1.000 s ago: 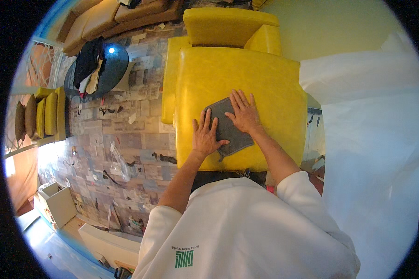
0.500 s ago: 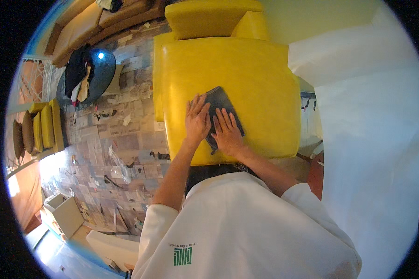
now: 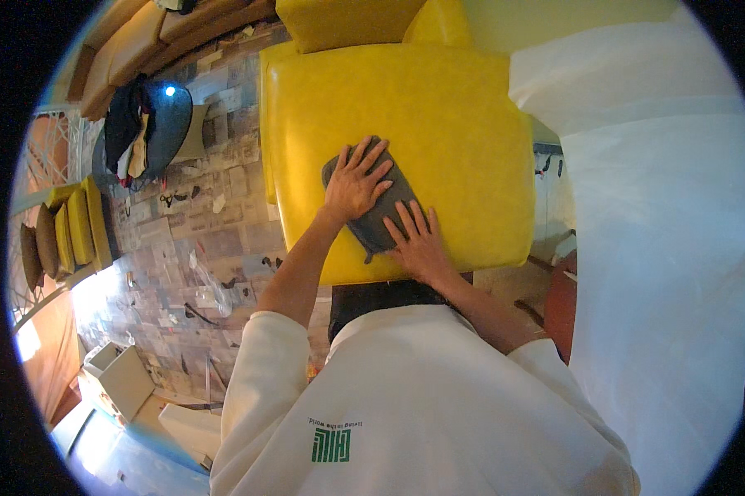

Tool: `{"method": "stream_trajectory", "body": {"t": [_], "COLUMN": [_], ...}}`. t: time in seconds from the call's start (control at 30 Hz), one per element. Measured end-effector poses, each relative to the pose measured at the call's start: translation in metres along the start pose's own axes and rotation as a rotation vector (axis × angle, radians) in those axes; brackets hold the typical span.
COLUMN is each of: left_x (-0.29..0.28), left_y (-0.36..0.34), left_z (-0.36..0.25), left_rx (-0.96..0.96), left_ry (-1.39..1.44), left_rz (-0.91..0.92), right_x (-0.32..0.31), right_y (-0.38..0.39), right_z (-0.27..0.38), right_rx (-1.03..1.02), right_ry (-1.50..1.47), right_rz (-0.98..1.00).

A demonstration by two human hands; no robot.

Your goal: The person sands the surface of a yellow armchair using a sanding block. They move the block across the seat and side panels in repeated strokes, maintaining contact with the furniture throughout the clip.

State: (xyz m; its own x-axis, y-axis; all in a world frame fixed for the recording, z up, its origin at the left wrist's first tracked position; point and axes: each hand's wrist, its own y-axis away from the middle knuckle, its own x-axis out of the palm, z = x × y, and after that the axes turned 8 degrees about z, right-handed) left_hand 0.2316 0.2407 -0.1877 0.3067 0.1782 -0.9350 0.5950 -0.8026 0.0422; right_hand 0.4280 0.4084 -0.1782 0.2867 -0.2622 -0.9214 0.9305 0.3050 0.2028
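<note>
A dark grey folded cloth (image 3: 374,226) lies flat on the yellow seat cushion (image 3: 455,116), near its front edge. A small loop hangs from the cloth's lower corner. My left hand (image 3: 356,190) rests palm down on its upper part, the fingers spread and nothing gripped. Lower and to the right, my right hand (image 3: 422,252) lies flat with fingers apart, over the cloth's right edge and partly on the cushion. Both palms hide parts of the cloth.
Beyond the cushion rises a yellow backrest (image 3: 347,23). White sheeting (image 3: 645,215) hangs at the right. On the left, a dark round table (image 3: 172,124) bears clothes, and a brown sofa (image 3: 133,54) stands behind it. Scraps litter the patterned floor (image 3: 223,198).
The cloth is spread wider and more of it shows. My left hand has slid up onto it, while my right hand has shifted towards its right edge. The view has tilted slightly.
</note>
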Motion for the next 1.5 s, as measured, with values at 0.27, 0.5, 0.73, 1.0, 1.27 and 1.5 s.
{"method": "stream_trajectory", "body": {"t": [0.27,0.5,0.73,1.0,1.27,1.5], "left_x": [0.003,0.006,0.001,-0.007,0.000,-0.027], "left_y": [-0.001,0.002,0.001,0.059,0.057,0.025], "left_z": [0.004,0.010,0.010,-0.006,0.017,0.044], "left_rx": [-0.038,-0.036,-0.012,-0.940,-0.988,-0.997], "left_ry": [-0.062,0.000,0.012,0.420,0.477,0.461], "left_rz": [0.051,0.017,-0.025,-0.486,-0.413,-0.025], "right_x": [-0.026,-0.001,0.004,-0.051,-0.081,-0.097], "right_y": [0.019,-0.021,0.013,-0.060,-0.170,-0.225], "right_z": [-0.004,0.031,0.007,-0.044,-0.050,-0.049], "right_rx": [-0.174,-0.350,-0.640,0.299,0.255,0.149], "right_ry": [-0.025,0.131,-0.020,-0.240,-0.209,-0.068], "right_rz": [-0.005,0.223,0.142,-0.160,-0.139,0.132]}}
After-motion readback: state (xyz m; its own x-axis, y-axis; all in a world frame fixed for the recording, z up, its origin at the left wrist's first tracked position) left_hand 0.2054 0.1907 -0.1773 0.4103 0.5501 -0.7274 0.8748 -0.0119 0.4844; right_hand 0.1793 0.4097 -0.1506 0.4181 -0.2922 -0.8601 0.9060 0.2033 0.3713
